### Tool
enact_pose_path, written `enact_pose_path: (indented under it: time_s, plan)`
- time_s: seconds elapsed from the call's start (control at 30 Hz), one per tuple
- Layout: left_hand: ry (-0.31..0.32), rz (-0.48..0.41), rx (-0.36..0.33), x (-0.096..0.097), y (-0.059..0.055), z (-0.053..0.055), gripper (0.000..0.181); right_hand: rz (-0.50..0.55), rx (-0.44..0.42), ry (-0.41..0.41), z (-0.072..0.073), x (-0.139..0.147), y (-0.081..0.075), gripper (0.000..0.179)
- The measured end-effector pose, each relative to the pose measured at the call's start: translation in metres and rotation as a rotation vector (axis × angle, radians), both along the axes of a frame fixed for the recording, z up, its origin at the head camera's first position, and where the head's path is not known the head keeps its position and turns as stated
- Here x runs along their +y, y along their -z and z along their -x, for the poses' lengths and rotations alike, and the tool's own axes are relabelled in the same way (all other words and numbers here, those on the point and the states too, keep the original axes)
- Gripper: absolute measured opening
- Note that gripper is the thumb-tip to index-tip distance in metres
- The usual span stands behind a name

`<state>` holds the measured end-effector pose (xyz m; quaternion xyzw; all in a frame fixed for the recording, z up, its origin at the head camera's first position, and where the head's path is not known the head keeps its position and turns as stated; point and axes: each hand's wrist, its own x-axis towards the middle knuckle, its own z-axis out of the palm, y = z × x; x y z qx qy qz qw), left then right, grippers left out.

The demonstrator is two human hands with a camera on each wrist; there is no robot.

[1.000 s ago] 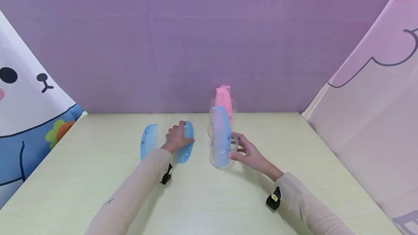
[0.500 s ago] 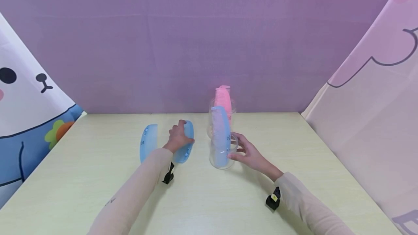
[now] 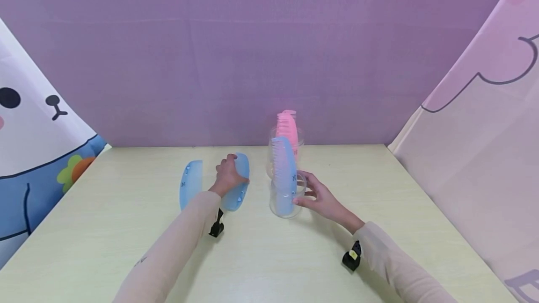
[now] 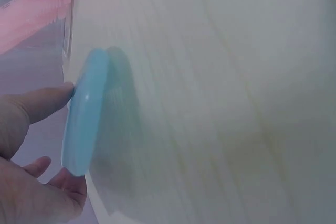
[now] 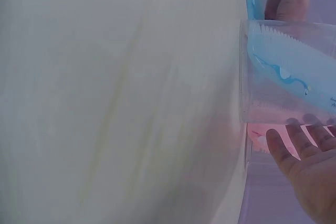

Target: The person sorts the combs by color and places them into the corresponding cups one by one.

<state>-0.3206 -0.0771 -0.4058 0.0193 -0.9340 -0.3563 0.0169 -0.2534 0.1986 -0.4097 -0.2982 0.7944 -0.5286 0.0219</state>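
Note:
In the head view, my left hand pinches a light blue comb between thumb and fingers. The left wrist view shows this comb on edge close to the tabletop, thumb against one side and fingertips at its lower end. A second blue comb lies flat to the left, partly behind the left sleeve. My right hand holds a clear cup from its right side, fingertips along its wall. Inside this cup another blue comb leans upright, teeth facing left.
Behind the held cup stands another clear cup with pink combs upright in it. A pale wood tabletop lies under everything. A purple cloth hangs at the back, with printed cloths on both sides.
The blue comb in my left hand has tipped slightly, showing more of its face, and its far end sits a little higher in view. My right hand and the cup stay put.

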Motion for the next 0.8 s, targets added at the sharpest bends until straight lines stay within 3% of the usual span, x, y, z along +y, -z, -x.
enact_pose_path:
  time_s: [0.2, 0.4, 0.8]
  plan:
    - [0.014, -0.061, 0.063, -0.005, -0.002, 0.002, 0.077, 0.001, 0.009, -0.004, -0.001, -0.001, -0.001, 0.067]
    - [-0.002, -0.146, 0.081, -0.010, -0.005, 0.001, 0.062, -0.003, 0.007, -0.004, 0.000, -0.001, -0.001, 0.067]
    - [-0.012, -0.258, 0.032, -0.011, -0.012, -0.006, 0.058, -0.005, 0.000, 0.008, 0.000, 0.000, 0.001, 0.068]
